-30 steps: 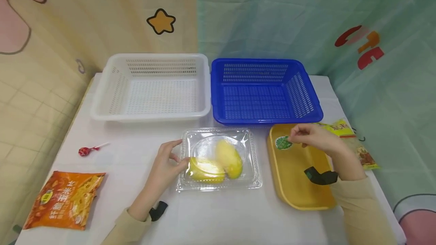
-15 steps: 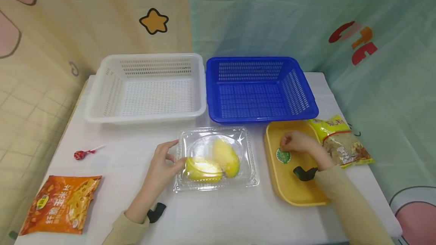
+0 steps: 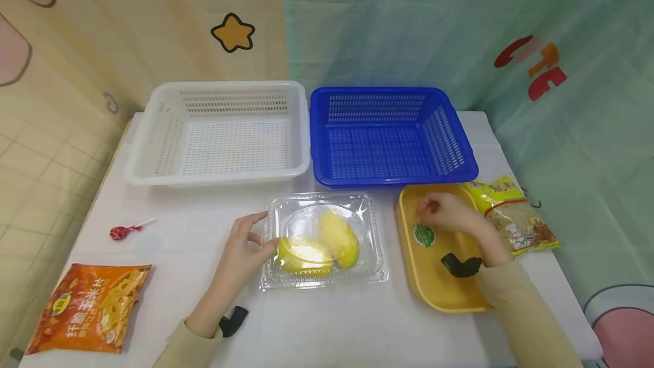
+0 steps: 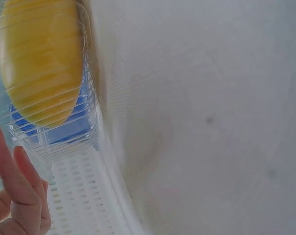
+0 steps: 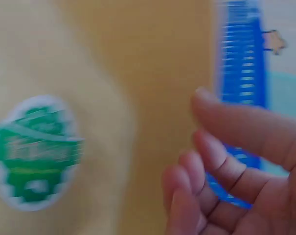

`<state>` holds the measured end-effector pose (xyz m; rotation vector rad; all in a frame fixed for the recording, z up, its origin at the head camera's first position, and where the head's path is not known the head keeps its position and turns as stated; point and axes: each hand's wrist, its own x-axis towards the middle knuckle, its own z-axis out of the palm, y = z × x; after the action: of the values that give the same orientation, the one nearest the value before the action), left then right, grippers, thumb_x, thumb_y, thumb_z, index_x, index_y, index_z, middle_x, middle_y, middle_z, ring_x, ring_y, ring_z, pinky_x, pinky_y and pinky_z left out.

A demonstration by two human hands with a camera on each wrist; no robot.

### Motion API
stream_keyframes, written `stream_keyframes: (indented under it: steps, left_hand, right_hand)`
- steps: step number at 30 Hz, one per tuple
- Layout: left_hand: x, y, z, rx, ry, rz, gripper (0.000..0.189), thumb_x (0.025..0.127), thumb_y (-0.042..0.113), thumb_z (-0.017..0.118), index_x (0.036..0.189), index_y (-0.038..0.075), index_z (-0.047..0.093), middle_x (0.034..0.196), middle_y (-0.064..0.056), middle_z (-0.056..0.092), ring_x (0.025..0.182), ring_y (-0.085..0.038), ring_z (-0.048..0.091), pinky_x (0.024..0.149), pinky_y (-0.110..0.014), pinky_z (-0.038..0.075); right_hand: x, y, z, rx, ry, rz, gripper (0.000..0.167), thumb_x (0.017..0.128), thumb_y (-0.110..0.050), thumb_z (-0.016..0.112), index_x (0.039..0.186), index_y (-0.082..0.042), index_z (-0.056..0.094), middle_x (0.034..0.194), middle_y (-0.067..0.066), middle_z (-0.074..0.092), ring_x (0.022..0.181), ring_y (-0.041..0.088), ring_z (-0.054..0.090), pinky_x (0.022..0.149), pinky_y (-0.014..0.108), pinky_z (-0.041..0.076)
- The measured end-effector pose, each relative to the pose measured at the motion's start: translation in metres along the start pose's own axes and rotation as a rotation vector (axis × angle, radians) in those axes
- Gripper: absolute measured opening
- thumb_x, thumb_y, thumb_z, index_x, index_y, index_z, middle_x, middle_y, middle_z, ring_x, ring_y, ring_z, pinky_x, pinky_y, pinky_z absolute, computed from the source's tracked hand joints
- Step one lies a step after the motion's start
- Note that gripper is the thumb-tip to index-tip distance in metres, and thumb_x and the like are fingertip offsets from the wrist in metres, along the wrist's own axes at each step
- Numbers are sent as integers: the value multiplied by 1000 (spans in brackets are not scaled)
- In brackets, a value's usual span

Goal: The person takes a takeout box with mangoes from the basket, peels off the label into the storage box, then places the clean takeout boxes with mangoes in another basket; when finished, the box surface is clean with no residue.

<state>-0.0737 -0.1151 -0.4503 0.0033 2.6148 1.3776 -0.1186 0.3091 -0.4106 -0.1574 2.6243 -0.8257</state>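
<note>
In the head view, a clear plastic clamshell box [image 3: 352, 274] with two yellow mangoes [image 3: 339, 238] inside lies on the table. My left hand [image 3: 250, 249] rests at the box's left edge, thumb and fingers spread apart. The left wrist view shows its fingers [image 4: 21, 188] beside the box's corner, one mango [image 4: 42, 61] behind the ribbed wall. My right hand [image 3: 447, 213] hovers over a yellow tray [image 3: 416, 277]. Its fingers are loosely curled with nothing between them. A round green-and-white label [image 5: 36, 152] lies in the tray, apart from the fingertips.
A white basket [image 3: 219, 178] and a blue basket [image 3: 393, 182] stand side by side at the back. To the right of the tray lies a yellow snack bag [image 3: 516, 223]. On the left are a red lollipop [image 3: 119, 233] and an orange snack bag [image 3: 89, 308].
My right hand has let go of the round label, which now lies lower in the yellow tray, and the fingers have drawn slightly away. The left hand has stayed at the box.
</note>
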Motion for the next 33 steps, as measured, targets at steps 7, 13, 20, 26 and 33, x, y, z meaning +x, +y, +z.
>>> stream_keyframes:
  steps: [7, 13, 20, 26, 33]
  left_hand:
    - [-2, 1, -1, -4, 5, -2, 64, 87, 20, 71, 145, 10, 45, 145, -15, 41, 96, -23, 56, 65, -23, 48]
    - [-5, 1, -1, -14, -19, -17, 65, 89, 23, 70, 146, 11, 43, 144, -12, 47, 100, -24, 57, 66, -24, 48]
    - [-6, 2, -1, 7, -17, 2, 63, 91, 26, 69, 146, 9, 43, 134, -15, 56, 103, -26, 60, 71, -28, 50]
    - [-7, 6, -3, 27, -7, -8, 60, 90, 25, 69, 144, 10, 46, 125, -14, 59, 95, -23, 62, 68, -28, 50]
    - [-14, 15, -14, 48, -13, -6, 60, 89, 22, 68, 144, 11, 47, 125, -13, 58, 89, -20, 62, 65, -28, 51]
  right_hand:
    - [-2, -31, -38, 90, 110, -57, 28, 94, -25, 67, 109, -2, 63, 100, 12, 65, 89, 17, 59, 75, 17, 50]
    - [9, -24, -60, 107, 197, 41, 43, 100, -36, 56, 124, 0, 56, 118, 19, 61, 101, 26, 60, 78, 17, 50]
    - [13, -9, -68, 177, 340, 101, 52, 102, -40, 49, 132, 3, 50, 129, 22, 54, 110, 34, 54, 71, 2, 43]
    - [18, -15, -64, 191, 378, 88, 52, 101, -40, 50, 132, 2, 51, 130, 22, 54, 108, 30, 56, 70, 2, 44]
    - [36, -39, -63, 231, 358, 50, 53, 99, -42, 54, 133, -1, 51, 134, 19, 54, 104, 14, 58, 82, 14, 52]
